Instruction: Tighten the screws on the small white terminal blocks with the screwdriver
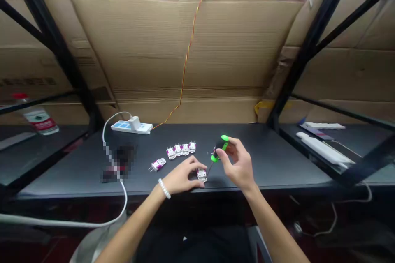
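My right hand (239, 164) is closed round a screwdriver (219, 149) with a black and green handle, its thin shaft slanting down to a small white and purple plug part (202, 175) near the table's front edge. My left hand (182, 176), a white bead bracelet on its wrist, pinches that part and holds it down on the dark table (277, 160). Behind the hands, several like parts stand in a short row (181, 150). One more part (158, 164) lies on its side to the left.
A white power strip (131, 126) with a charger and white cable sits at the back left. A blurred dark object (119, 162) lies left of the parts. Cardboard walls the back. Black frame bars stand at both sides. White items (324, 148) lie on the right shelf.
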Available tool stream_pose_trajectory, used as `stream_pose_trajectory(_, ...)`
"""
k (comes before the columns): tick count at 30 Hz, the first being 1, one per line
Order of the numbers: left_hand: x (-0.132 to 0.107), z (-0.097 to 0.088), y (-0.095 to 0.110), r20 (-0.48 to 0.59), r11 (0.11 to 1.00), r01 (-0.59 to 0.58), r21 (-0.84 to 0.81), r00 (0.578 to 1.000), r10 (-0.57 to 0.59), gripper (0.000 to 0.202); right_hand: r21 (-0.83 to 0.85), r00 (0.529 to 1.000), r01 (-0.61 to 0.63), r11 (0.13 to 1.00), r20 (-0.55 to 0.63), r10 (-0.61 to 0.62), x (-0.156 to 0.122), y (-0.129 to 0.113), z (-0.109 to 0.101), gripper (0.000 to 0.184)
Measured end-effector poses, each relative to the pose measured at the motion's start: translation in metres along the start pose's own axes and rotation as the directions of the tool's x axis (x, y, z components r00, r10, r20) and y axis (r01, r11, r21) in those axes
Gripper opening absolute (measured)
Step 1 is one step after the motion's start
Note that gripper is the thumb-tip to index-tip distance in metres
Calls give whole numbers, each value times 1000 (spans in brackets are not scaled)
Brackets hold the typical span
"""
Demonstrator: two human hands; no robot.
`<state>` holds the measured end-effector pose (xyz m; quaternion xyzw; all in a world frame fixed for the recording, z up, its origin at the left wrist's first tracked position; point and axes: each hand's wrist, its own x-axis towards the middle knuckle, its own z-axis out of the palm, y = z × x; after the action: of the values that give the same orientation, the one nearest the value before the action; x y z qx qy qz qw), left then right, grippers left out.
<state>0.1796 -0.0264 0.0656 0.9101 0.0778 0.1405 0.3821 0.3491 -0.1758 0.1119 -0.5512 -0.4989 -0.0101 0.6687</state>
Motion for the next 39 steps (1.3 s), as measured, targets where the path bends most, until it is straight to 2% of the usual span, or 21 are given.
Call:
stream_pose_trajectory(5, 1, 0, -1, 0, 1000, 10, -5, 1000, -10, 52, -5, 1000, -5, 1000, 10, 6, -1, 0, -1, 32)
stream_pose_trajectory(7, 1, -1, 0, -3, 1000, 11, -15, 1000, -11, 52, -9, 999, 7, 1000, 37, -7, -2, 1, -3, 39)
stream_pose_trajectory(10, 2, -1, 1, -10, 1000, 12, -28, 1000, -12, 52, -4, 988, 54, 999, 142, -53, -4, -2, -6, 49)
stream_pose_trajectory(13, 2, -1, 0, -28, 999, 10, -38, 1000, -11, 52, -13, 970, 89, 996, 226, -84, -2, -11, -5, 46)
stream_pose_trajectory(15, 2, -1, -2, -30, 999, 11, -39, 999, -12, 52, -59, 972, 139, 989, 198, -125, 2, -17, -2, 45)
stream_pose_trajectory(17, 4, -1, -4, -15, 999, 10, -36, 1000, -10, 51, -112, 981, 171, 979, 108, -160, 5, -22, 2, 43)
stream_pose_trajectory(20, 5, -2, -7, -1, 999, 17, -32, 1000, -17, 51, -134, 988, 148, 980, -13, -151, 9, -24, 5, 34)
stream_pose_trajectory(22, 6, -2, -8, -4, 999, 18, -30, 1000, -18, 51, -101, 994, 110, 989, 18, -109, 10, -24, 3, 29)
stream_pose_trajectory(25, 6, -1, -8, -8, 1000, 5, -30, 1000, -5, 50, -13, 989, 48, 999, 141, -45, 9, -26, -4, 32)
stream_pose_trajectory(27, 6, -1, -9, -10, 999, -5, -40, 1000, 4, 50, 17, 983, 34, 999, 181, -36, 9, -27, -6, 33)
stream_pose_trajectory(29, 7, -2, -9, -11, 999, -4, -47, 1000, 4, 51, -40, 987, 79, 996, 146, -72, 10, -26, -5, 33)
stream_pose_trajectory(31, 7, -2, -9, -11, 999, 0, -49, 1000, -1, 51, -163, 989, 146, 976, 47, -140, 13, -23, -1, 33)
stream_pose_trajectory(33, 7, -2, -8, -14, 998, 9, -56, 1000, -10, 51, -228, 987, 151, 962, -20, -160, 15, -21, 2, 33)
stream_pose_trajectory(34, 7, -2, -8, -14, 998, 10, -61, 1000, -11, 52, -213, 990, 135, 968, -15, -142, 15, -20, 3, 33)
stream_pose_trajectory(37, 7, -2, -8, -10, 998, 9, -68, 1000, -9, 52, -104, 991, 76, 992, 114, -64, 15, -22, 2, 37)
stream_pose_trajectory(39, 7, -2, -9, -7, 998, 2, -59, 1000, -2, 52, -105, 984, 91, 990, 162, -73, 13, -25, 1, 39)
